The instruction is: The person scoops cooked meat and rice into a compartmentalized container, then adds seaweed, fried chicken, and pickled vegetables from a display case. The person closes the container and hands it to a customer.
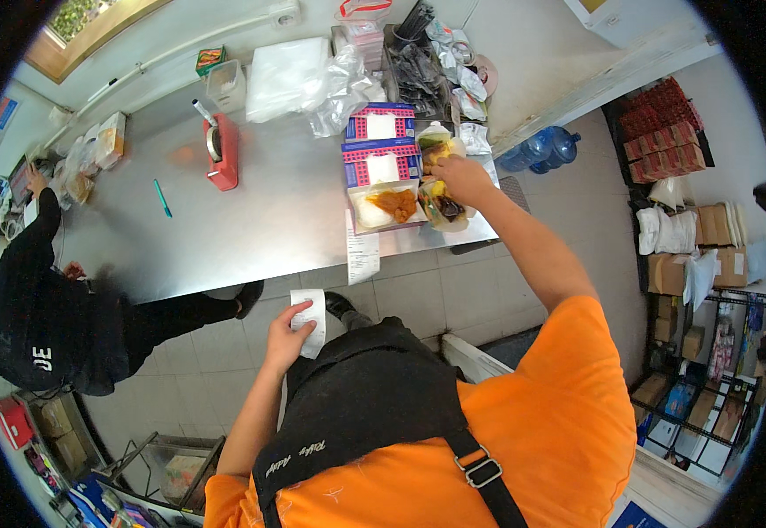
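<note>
My left hand (pixel 291 334) is closed on a white paper receipt (pixel 312 308), held in front of the table's near edge. My right hand (pixel 462 182) reaches over the table's right end, fingers curled down among clear-wrapped food packs (pixel 445 211) with yellow and dark contents. Whatever its fingertips grip is hidden. Just left of it lies an open meal box (pixel 374 211) of white rice and orange-brown sauced food, its pink-and-blue patterned lid (pixel 357 165) folded back. A second patterned box (pixel 379 123) sits behind. Another receipt (pixel 364 255) hangs over the table's edge.
On the steel table (pixel 286 211) are a red tape dispenser (pixel 224 158), a green pen (pixel 162 198) and stacked white plastic bags (pixel 286 77). A co-worker in black (pixel 57 299) stands at the left. Blue water bottles (pixel 541 150) and loaded shelves (pixel 709 352) stand at right.
</note>
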Demonstrator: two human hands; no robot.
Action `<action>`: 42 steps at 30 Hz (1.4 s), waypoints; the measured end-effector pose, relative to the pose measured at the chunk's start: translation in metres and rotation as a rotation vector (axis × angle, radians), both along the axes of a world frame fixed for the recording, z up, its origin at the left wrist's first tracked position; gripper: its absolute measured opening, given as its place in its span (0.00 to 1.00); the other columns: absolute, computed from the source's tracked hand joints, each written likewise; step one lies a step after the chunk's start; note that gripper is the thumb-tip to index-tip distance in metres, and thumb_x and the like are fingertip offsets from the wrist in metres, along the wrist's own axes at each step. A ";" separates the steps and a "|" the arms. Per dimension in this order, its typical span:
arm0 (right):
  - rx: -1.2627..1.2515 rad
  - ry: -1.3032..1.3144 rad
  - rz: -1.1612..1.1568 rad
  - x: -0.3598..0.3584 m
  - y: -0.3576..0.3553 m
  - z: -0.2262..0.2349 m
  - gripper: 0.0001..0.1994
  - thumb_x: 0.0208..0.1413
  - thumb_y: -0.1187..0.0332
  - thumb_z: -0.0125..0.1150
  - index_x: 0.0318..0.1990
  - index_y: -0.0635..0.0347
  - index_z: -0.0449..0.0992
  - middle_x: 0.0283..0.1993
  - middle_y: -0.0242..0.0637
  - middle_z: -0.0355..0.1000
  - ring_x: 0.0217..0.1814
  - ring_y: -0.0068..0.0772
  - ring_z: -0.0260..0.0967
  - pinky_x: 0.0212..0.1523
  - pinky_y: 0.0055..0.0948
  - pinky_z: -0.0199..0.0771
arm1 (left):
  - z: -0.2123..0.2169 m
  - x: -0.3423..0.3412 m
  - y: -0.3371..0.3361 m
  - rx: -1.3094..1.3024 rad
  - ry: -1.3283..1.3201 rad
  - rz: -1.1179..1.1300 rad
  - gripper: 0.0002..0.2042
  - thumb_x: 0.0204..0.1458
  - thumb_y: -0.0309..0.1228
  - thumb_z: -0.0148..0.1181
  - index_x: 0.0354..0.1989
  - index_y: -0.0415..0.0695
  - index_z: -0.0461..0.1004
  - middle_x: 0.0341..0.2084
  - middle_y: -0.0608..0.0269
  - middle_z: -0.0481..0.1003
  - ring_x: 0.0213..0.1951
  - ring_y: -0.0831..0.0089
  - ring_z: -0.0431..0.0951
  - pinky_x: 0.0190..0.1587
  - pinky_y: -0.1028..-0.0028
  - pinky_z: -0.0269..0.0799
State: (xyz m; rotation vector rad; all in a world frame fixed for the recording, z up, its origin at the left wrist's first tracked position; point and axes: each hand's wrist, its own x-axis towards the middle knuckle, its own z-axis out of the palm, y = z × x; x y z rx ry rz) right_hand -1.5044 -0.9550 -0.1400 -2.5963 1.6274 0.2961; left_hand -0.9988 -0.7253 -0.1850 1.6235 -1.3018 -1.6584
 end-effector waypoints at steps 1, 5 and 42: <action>0.022 -0.013 -0.009 0.010 -0.006 -0.004 0.15 0.62 0.70 0.64 0.56 0.48 0.84 0.55 0.36 0.81 0.59 0.45 0.81 0.54 0.47 0.85 | 0.006 -0.003 -0.001 -0.006 -0.015 -0.014 0.22 0.60 0.21 0.72 0.64 0.44 0.84 0.58 0.57 0.83 0.57 0.67 0.83 0.61 0.70 0.77; 0.002 -0.141 0.077 0.050 -0.030 -0.020 0.13 0.63 0.70 0.64 0.54 0.50 0.83 0.49 0.38 0.79 0.56 0.48 0.81 0.53 0.50 0.83 | 0.017 -0.031 -0.016 0.022 -0.014 -0.099 0.24 0.60 0.22 0.71 0.67 0.48 0.83 0.58 0.55 0.84 0.58 0.67 0.83 0.61 0.68 0.77; -0.009 -1.042 -0.380 0.208 0.261 -0.095 0.08 0.70 0.66 0.65 0.41 0.61 0.79 0.33 0.50 0.74 0.33 0.54 0.74 0.36 0.46 0.75 | -0.049 0.008 0.095 -0.128 0.037 -0.564 0.28 0.70 0.38 0.68 0.76 0.46 0.72 0.61 0.54 0.84 0.57 0.64 0.84 0.62 0.61 0.80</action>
